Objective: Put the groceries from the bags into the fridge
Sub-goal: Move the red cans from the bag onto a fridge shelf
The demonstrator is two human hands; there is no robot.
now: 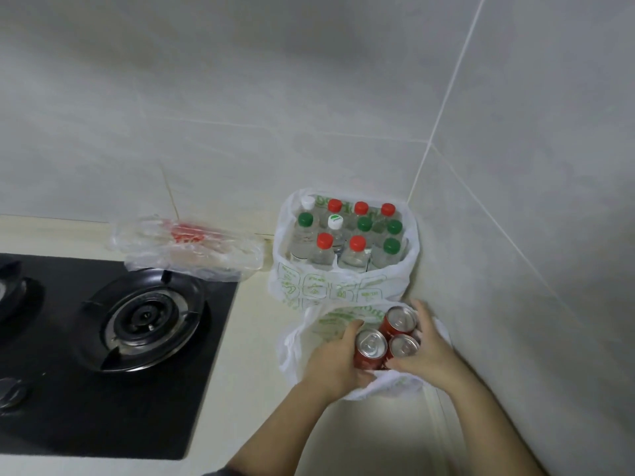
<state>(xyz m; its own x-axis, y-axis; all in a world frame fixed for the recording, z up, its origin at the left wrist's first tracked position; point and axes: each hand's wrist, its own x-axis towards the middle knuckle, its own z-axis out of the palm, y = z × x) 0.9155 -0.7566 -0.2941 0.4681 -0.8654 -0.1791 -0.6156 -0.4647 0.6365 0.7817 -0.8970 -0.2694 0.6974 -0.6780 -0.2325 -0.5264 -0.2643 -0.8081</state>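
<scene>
Three cans (370,343); eleven bottles (355,257): five red caps (325,240), four green, two white; two printed bags (326,286); one clear bag (192,250).

You're working with both arms bare: left hand (331,367) and right hand (427,352) are showing uncovered, as are both forearms down to the bottom edge. You're wearing something dark grey; a sliver of sleeve (217,471) is peeking in by your left elbow. Other clothing is falling outside the frame.

Thin crinkled plastic bags (330,286), shiny metal-topped cans (369,345), clear plastic bottles (354,255), glossy black hob (103,355), smooth tiled wall (240,97).
</scene>
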